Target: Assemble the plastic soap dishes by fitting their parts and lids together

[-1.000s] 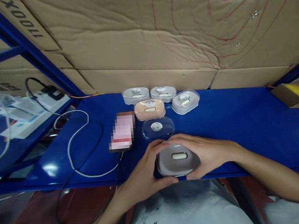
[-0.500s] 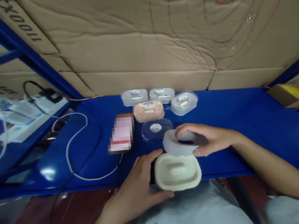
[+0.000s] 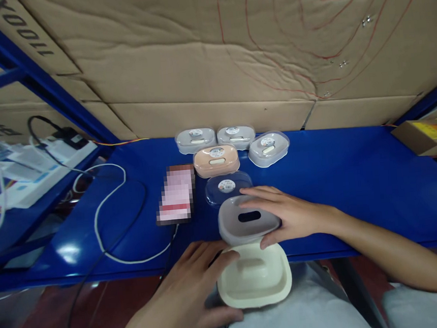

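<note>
My left hand (image 3: 193,294) grips the left side of a cream soap dish base (image 3: 255,294), index finger over its upper rim and thumb at the lower left edge. The base has a raised bar inside and sits at the table's front edge, close to my body. Just behind it, my right hand (image 3: 289,211) is closed on the right side of a grey soap dish shell (image 3: 230,229), which has an oval slot in its floor. The shell's front edge meets or overlaps the base's back rim. A clear lid (image 3: 215,191) with a round label lies beyond the shell.
Farther back are a peach soap dish (image 3: 203,164) and several grey soap dishes (image 3: 269,155) under clear lids. A phone (image 3: 175,193) with a cable lies left of them. A power strip (image 3: 21,181) is far left, a carton (image 3: 419,141) far right. Cardboard backs the blue table (image 3: 358,182).
The grey shell has moved left and lower, from tilted to flatter, with its inside turned up. The cream base has come nearer my body, and my left hand moved with it.
</note>
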{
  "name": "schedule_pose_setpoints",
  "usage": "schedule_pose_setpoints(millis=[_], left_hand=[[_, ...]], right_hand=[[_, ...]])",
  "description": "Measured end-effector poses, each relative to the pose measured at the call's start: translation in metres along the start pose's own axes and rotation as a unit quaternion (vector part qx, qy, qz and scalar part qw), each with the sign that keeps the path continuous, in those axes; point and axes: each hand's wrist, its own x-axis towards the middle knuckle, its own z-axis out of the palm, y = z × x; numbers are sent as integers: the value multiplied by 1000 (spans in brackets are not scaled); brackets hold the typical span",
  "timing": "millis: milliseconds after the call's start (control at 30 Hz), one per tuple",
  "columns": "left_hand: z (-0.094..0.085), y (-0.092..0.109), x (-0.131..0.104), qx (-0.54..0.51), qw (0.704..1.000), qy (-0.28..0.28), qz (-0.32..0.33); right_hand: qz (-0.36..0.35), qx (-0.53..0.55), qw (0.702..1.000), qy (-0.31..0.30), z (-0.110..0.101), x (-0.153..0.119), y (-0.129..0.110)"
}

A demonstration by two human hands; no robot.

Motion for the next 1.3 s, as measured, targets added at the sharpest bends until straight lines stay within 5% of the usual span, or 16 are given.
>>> schedule_pose_setpoints(millis=[367, 700, 900, 1300], left_hand=[[4, -16, -16, -59, 996, 5, -65], [6, -21, -10, -70, 997, 5, -36], [6, -21, -10, -66, 997, 33, -23], [10, -25, -4, -27, 999, 22, -3]], right_hand=[[-17, 21, 999, 31, -1, 3, 13], [83, -175, 975, 110, -18, 2, 31], [79, -151, 984, 57, -28, -5, 46], [105, -108, 987, 47, -29, -6, 57]])
